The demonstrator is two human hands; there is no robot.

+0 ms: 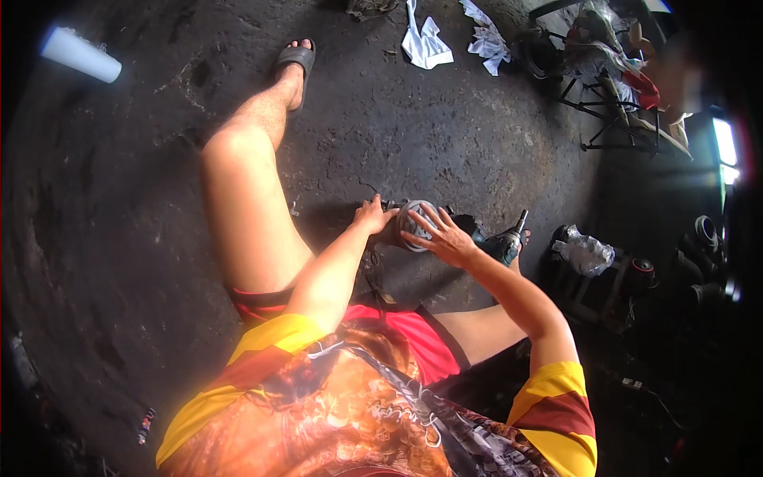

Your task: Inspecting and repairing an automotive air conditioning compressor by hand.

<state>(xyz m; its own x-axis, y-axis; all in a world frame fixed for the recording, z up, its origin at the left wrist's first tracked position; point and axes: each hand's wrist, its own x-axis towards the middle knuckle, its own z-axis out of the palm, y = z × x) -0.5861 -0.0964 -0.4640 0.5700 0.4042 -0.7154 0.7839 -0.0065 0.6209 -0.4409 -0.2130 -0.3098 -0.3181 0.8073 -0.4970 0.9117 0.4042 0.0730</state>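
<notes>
A round grey machine part [414,213], its top showing ribs or openings, stands on the dark floor between my legs. My left hand [370,216] is closed at its left side, thumb against the rim and index finger reaching forward; its other fingers are partly hidden. Over the right side of the part's top my right hand [447,237] spreads its fingers, some touching the surface. Right of that hand lies a teal and black power tool [505,246] with a metal shaft pointing away from me, beside my right foot.
White cloths [427,44] lie on the far floor, and a white cylinder [82,55] is at far left. A cluttered black metal frame [608,119] stands at far right. Nearer on the right are a clear plastic bag [586,253] and dark ring-shaped parts [704,230].
</notes>
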